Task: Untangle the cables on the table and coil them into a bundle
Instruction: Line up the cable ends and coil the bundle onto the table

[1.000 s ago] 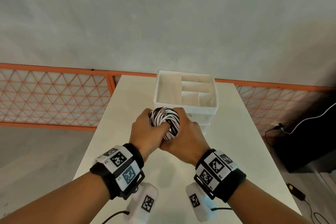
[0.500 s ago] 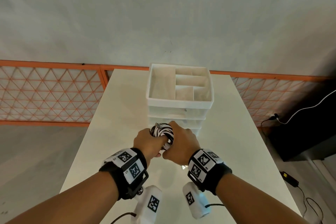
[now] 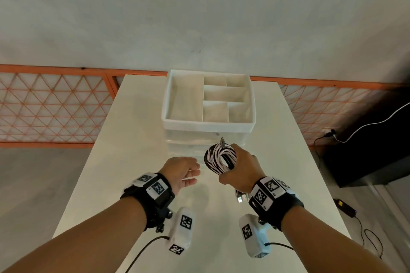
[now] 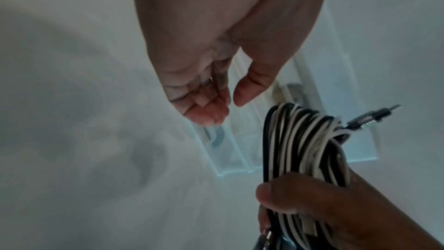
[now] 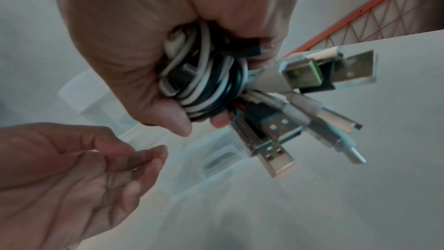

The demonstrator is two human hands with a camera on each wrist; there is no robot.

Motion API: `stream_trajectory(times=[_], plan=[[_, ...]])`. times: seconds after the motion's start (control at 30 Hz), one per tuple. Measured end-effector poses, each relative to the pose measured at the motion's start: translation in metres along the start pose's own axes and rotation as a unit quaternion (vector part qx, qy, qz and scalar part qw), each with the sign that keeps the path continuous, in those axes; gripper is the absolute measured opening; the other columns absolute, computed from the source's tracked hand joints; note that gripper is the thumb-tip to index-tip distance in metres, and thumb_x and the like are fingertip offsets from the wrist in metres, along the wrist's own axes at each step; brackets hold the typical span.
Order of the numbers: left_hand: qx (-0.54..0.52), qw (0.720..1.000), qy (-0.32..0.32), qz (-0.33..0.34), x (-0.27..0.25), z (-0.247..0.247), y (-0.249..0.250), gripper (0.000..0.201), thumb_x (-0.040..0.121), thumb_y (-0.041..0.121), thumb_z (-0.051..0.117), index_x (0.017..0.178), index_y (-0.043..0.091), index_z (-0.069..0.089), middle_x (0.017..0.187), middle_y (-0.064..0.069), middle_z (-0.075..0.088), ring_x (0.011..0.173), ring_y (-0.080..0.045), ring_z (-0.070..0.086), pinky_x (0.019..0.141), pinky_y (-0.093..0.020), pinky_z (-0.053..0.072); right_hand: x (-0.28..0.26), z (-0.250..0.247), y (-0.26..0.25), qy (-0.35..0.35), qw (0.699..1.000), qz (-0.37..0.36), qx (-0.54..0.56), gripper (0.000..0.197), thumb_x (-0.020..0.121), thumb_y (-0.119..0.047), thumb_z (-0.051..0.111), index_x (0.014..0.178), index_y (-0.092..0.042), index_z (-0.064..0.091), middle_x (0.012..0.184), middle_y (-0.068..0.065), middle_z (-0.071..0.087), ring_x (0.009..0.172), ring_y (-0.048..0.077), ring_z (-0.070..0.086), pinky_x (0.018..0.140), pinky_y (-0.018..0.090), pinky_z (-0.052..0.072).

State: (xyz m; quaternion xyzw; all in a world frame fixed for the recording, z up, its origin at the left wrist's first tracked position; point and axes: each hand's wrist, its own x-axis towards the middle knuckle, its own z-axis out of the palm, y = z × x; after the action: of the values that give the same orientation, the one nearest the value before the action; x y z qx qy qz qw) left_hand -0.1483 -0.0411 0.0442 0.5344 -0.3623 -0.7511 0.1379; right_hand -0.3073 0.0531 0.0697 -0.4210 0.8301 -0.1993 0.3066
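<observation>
While held above the table [image 3: 137, 131]:
Coil [image 3: 219, 158]: gripped in the right hand [image 3: 241, 170], plugs hung below.
Left hand [image 3: 180, 173]: kept apart, fingers relaxed, nothing held.
Organizer [image 3: 208, 125]: placed just behind.

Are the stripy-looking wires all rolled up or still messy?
Rolled up. The black and white cable bundle sits in neat round loops, gripped by the right hand, with plug ends poking out. The left hand holds nothing.

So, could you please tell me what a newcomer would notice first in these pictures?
First, the black-and-white cable bundle gripped in the right hand above the white table, its USB plugs sticking out below. Next, the left hand beside it, holding nothing. Behind stands a white compartment organizer.
</observation>
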Motion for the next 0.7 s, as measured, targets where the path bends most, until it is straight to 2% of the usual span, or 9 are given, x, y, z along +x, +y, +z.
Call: stream_trajectory(times=[0.1,0.23,0.33,0.43,0.5,0.63,0.7], plan=[[-0.080,0.997,-0.004,-0.021,0.014,0.017,-0.006,0.016,0.089,0.003,0.063,0.103,0.010,0.062,0.091,-0.009,0.063,0.084,-0.022,0.061,0.070,-0.034,0.047,0.003,-0.001,0.010,0.002,1.000,0.007,0.009,0.062,0.052,-0.027,0.077,0.110,-0.029,0.054,0.095,-0.004,0.069,0.093,0.024,0.064,0.078,0.042,0.060],[-0.162,0.985,-0.020,-0.052,0.026,0.029,-0.003,0.013,0.080,0.006,0.070,0.085,0.015,0.063,0.086,-0.005,0.060,0.079,-0.020,0.057,0.071,-0.034,0.046,0.004,-0.001,0.020,0.006,1.000,0.012,0.020,0.061,0.054,-0.023,0.078,0.110,-0.028,0.055,0.094,-0.005,0.069,0.093,0.023,0.063,0.077,0.040,0.059],[-0.205,0.976,-0.023,-0.063,0.029,0.034,-0.002,0.021,0.077,0.018,0.079,0.092,0.015,0.065,0.090,-0.003,0.061,0.083,-0.020,0.057,0.071,-0.034,0.048,0.001,-0.001,0.025,0.007,1.000,0.013,0.023,0.054,0.057,-0.018,0.080,0.105,-0.025,0.055,0.090,-0.007,0.068,0.087,0.019,0.064,0.070,0.034,0.058],[-0.186,0.980,-0.028,-0.056,0.027,0.035,-0.009,0.046,0.071,0.046,0.083,0.104,0.017,0.067,0.101,-0.003,0.064,0.096,-0.022,0.058,0.078,-0.038,0.047,-0.003,-0.004,0.028,0.005,1.000,0.009,0.027,0.051,0.059,-0.016,0.080,0.102,-0.025,0.055,0.087,-0.008,0.067,0.082,0.014,0.064,0.062,0.026,0.052],[-0.154,0.986,-0.022,-0.051,0.023,0.033,-0.020,0.053,0.069,0.057,0.079,0.103,0.018,0.068,0.103,-0.002,0.066,0.099,-0.022,0.060,0.080,-0.039,0.045,-0.006,-0.008,0.028,0.001,1.000,0.003,0.028,0.051,0.059,-0.016,0.080,0.103,-0.025,0.054,0.088,-0.008,0.067,0.083,0.015,0.064,0.061,0.026,0.051],[-0.109,0.992,-0.039,-0.058,0.010,0.021,-0.047,0.040,0.071,0.052,0.079,0.093,0.019,0.069,0.087,0.002,0.069,0.090,-0.019,0.061,0.076,-0.035,0.042,-0.013,-0.022,0.016,0.004,1.000,-0.029,-0.001,0.058,0.059,-0.020,0.080,0.110,-0.026,0.054,0.093,-0.007,0.069,0.089,0.019,0.064,0.073,0.037,0.059],[-0.097,0.992,-0.050,-0.065,0.004,0.014,-0.056,0.038,0.071,0.051,0.079,0.091,0.021,0.068,0.081,0.004,0.069,0.086,-0.018,0.060,0.072,-0.033,0.042,-0.015,-0.032,0.006,0.010,0.998,-0.053,-0.023,0.059,0.059,-0.023,0.080,0.110,-0.025,0.053,0.092,-0.006,0.069,0.089,0.022,0.064,0.074,0.039,0.059]])
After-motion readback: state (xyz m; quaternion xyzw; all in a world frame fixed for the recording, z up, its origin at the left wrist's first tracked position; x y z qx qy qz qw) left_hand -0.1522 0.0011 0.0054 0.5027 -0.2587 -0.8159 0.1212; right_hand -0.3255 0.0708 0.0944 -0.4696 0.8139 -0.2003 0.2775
